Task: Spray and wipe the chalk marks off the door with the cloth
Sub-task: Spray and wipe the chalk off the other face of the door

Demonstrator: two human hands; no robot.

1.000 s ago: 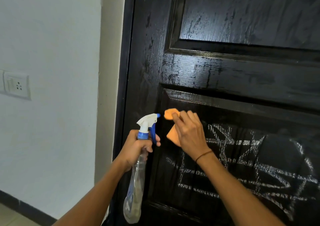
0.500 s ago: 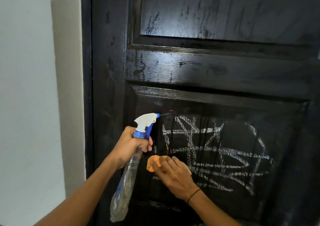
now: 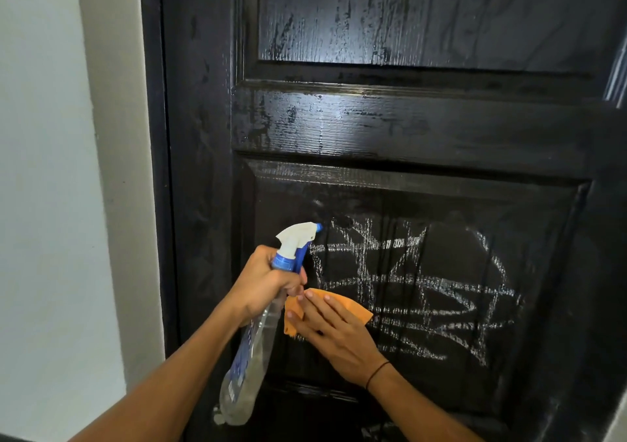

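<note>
A black panelled door (image 3: 390,129) fills the view. White chalk marks (image 3: 417,289) cover its lower panel. My left hand (image 3: 268,282) grips the neck of a clear spray bottle (image 3: 251,350) with a white and blue trigger head, its nozzle pointing at the upper left of the marks. My right hand (image 3: 336,333) presses an orange cloth (image 3: 342,306) flat against the panel with straight fingers, at the lower left of the chalk marks, just right of the bottle. The door's upper panel and middle rail look wet and streaked.
A pale door frame and white wall (image 3: 51,170) run down the left side. A light edge of wall (image 3: 617,78) shows at the far right past the door.
My right hand slid the cloth down from the panel's top left corner to the lower left of the chalk marks. The view shifted right, off the wall socket. The bottle stayed raised.
</note>
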